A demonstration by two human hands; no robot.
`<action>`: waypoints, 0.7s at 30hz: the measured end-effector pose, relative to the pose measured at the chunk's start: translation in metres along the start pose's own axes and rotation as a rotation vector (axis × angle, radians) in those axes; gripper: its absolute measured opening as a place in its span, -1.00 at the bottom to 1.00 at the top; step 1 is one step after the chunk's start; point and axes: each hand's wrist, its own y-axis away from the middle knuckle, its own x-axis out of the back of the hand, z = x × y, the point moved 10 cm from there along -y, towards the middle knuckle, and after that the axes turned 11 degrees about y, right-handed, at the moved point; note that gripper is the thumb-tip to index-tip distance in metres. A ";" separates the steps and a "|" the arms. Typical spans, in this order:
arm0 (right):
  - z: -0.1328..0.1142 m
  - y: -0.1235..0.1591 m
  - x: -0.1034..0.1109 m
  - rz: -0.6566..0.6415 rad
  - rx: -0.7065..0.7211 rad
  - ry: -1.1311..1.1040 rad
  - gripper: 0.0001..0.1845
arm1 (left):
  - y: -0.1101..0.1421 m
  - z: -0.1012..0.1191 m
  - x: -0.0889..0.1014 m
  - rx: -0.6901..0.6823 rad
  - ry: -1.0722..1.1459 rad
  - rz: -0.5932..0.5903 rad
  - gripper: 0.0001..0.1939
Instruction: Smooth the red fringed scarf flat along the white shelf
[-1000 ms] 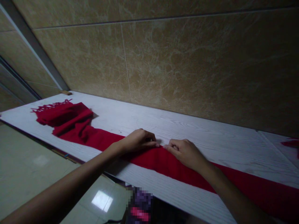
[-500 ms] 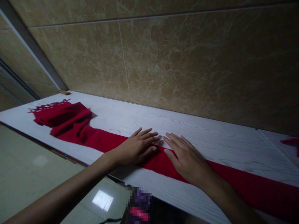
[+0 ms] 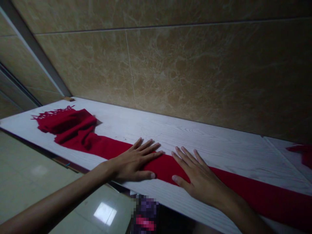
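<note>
A long red scarf (image 3: pixel 168 166) runs across the white wood-grain table (image 3: pixel 185 131), folded into a narrow strip through the middle and right. Its left end lies bunched and creased, with a fringe spread towards the back. My left hand (image 3: pixel 136 161) rests flat on the strip with its fingers spread. To its right, my right hand (image 3: pixel 195 175) also lies on the strip, palm down and fingers apart. A short stretch of scarf shows between the two hands. Under the palms the cloth is hidden.
A brown tiled wall (image 3: pixel 170 71) rises along the table's back edge. A small brown block (image 3: pixel 69 98) sits at the far left corner. More red cloth (image 3: pixel 305 154) lies at the right edge. Shiny floor tiles (image 3: pixel 39 182) show below the table's front edge.
Both hands have flattened onto the scarf and their fingers have spread wider. My left thumb has swung down towards the front edge of the strip. The scarf lies much as before.
</note>
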 end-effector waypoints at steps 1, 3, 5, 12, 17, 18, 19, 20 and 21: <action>0.001 0.000 0.001 -0.014 -0.004 -0.008 -0.12 | 0.001 0.002 0.002 -0.009 0.004 0.005 -0.08; 0.001 0.000 0.005 -0.024 -0.018 -0.019 -0.06 | 0.001 0.008 0.009 -0.032 0.015 0.033 -0.02; 0.000 -0.002 0.010 -0.002 -0.027 -0.028 -0.11 | -0.003 0.014 0.015 -0.044 0.034 0.066 -0.08; -0.006 -0.008 0.006 0.065 -0.038 -0.055 -0.23 | -0.024 0.011 0.005 0.042 0.066 0.091 -0.16; -0.007 -0.003 0.001 0.009 -0.005 -0.045 -0.15 | -0.018 0.017 -0.003 0.007 0.045 0.042 -0.20; -0.008 -0.002 0.002 -0.003 0.001 -0.043 -0.13 | -0.017 0.019 -0.002 -0.001 0.041 0.038 -0.20; -0.008 -0.002 0.003 -0.015 0.004 -0.042 -0.11 | -0.016 0.020 -0.002 -0.005 0.038 0.032 -0.19; -0.009 -0.001 0.003 -0.028 0.005 -0.041 -0.09 | -0.015 0.021 -0.002 -0.004 0.035 0.024 -0.17; -0.009 -0.001 0.004 -0.042 0.005 -0.040 -0.07 | -0.015 0.022 -0.002 0.000 0.032 0.013 -0.15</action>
